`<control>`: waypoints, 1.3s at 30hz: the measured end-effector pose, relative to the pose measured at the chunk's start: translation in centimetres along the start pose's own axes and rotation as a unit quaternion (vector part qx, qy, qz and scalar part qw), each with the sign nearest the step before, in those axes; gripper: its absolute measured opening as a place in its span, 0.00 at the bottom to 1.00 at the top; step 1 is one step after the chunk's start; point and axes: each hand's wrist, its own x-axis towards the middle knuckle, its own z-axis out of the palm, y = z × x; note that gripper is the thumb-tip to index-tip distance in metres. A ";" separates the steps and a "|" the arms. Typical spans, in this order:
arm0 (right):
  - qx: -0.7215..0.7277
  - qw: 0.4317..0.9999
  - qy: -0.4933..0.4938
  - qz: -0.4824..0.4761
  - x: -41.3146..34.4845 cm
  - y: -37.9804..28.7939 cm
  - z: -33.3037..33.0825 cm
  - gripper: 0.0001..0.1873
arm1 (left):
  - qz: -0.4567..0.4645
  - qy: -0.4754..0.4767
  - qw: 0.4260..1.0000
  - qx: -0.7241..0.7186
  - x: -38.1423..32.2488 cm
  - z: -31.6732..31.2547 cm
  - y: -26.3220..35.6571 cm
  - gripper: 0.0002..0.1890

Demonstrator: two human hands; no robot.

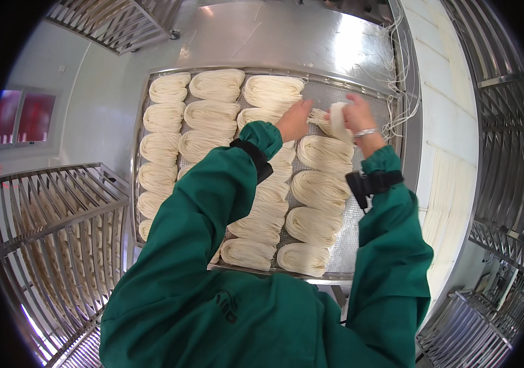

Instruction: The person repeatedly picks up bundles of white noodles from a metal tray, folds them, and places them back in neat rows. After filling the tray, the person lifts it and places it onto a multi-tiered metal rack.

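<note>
Rows of pale noodle bundles [325, 153], each folded into an oval, lie on a rectangular mesh tray [349, 244] with a metal rim. My right hand [358, 115], at the upper right of the tray, is shut on a blurred loop of white noodles [338, 118]. From it, strands run left and down onto the tray at the top of the rightmost row. My left hand [295, 121] is beside the left end of these strands, its fingers curled. Whether it grips them is hidden. My left sleeve covers part of the middle rows.
Beyond the tray is a steel table surface [285, 37] with loose strands. More strands [400, 110] hang over its right edge, beside a white conveyor-like band [450, 184] carrying noodles. Metal racks [64, 230] stand at left, and another rack [510, 115] at right.
</note>
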 end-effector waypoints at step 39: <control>-0.508 0.722 0.433 0.183 -53.0 29.8 -29.2 0.44 | 0.189 0.023 0.970 0.151 -0.2 2.7 7.6 0.30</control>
